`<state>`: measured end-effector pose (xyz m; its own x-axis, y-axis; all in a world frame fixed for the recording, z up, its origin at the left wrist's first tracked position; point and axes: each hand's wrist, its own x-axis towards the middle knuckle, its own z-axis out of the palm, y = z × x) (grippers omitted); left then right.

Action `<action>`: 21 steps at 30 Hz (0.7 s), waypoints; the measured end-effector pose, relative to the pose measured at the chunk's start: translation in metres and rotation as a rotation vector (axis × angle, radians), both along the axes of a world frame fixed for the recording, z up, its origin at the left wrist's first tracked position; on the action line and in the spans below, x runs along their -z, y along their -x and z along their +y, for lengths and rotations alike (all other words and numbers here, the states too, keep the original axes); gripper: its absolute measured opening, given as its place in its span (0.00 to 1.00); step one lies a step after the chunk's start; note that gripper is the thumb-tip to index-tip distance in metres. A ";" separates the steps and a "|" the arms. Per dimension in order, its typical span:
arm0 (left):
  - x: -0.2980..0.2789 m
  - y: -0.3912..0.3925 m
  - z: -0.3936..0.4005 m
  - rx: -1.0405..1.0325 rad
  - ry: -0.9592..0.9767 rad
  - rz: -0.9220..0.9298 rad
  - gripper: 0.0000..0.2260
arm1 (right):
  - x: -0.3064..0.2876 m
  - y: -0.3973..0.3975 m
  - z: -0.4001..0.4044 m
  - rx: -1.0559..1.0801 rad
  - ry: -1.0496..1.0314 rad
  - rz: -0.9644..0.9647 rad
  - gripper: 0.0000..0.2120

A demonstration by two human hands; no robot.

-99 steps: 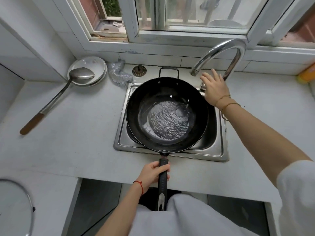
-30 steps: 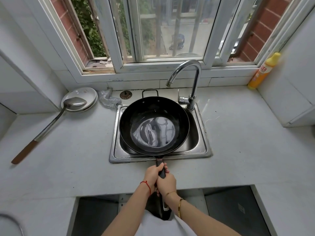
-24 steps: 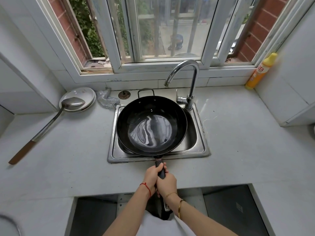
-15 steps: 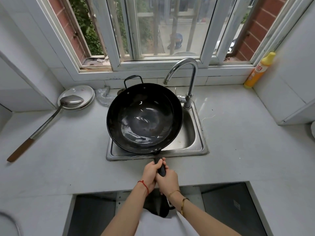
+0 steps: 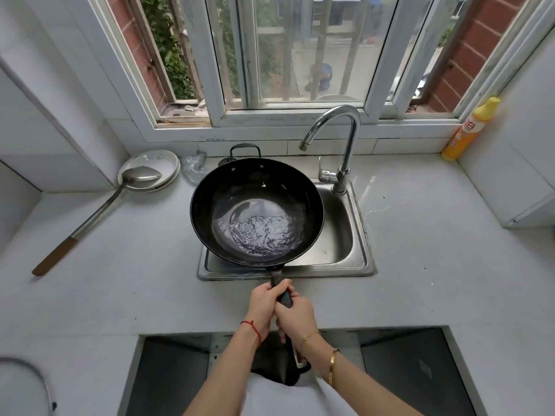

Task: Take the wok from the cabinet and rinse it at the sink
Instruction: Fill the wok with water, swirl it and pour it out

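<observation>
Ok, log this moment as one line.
stage: rinsing | wok: over sink, water pooled inside | left hand + right hand: both grip handle | faucet: no flow visible

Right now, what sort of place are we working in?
Most likely a home kitchen: a steel sink with a faucet set in a white counter under a window, and both hands gripping a wet wok over the basin.
</observation>
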<state>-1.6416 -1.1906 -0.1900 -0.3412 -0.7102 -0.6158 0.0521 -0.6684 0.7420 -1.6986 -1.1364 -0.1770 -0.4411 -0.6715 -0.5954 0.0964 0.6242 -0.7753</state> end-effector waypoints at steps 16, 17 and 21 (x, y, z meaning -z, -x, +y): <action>-0.005 0.002 0.006 -0.082 -0.199 0.218 0.08 | -0.010 0.005 0.011 -0.088 0.003 0.082 0.10; -0.004 0.002 0.006 -0.086 -0.204 0.215 0.08 | -0.011 0.006 0.011 -0.088 0.004 0.058 0.11; -0.009 -0.002 0.002 -0.086 -0.242 0.249 0.08 | -0.017 0.009 0.009 -0.089 0.002 -0.084 0.09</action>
